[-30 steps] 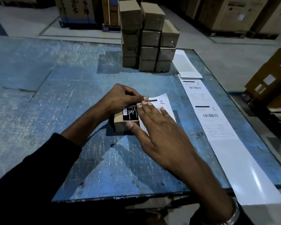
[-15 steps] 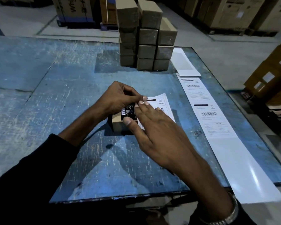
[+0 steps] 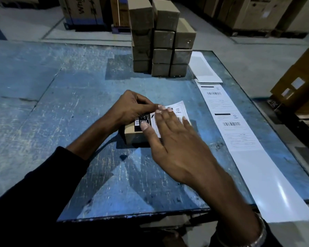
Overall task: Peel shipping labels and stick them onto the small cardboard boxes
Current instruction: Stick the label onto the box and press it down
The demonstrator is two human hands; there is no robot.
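Observation:
A small cardboard box (image 3: 132,133) with a black printed patch sits in the middle of the blue table (image 3: 61,104). A white shipping label (image 3: 178,111) lies over its top and sticks out to the right. My left hand (image 3: 132,108) curls over the box's far left side, its fingertips pinching the label's upper left corner. My right hand (image 3: 171,139) lies flat on the label with straight fingers, pressing it down. A long strip of label backing (image 3: 228,125) with two printed labels runs along the table's right edge.
A stack of several small cardboard boxes (image 3: 161,40) stands at the table's far middle. An empty white backing sheet (image 3: 203,68) lies right of the stack. Large cartons (image 3: 300,81) stand on the floor to the right and behind.
My right hand has slid a little to the right across the label, leaving more of the black patch showing. The left hand stays in place on the box.

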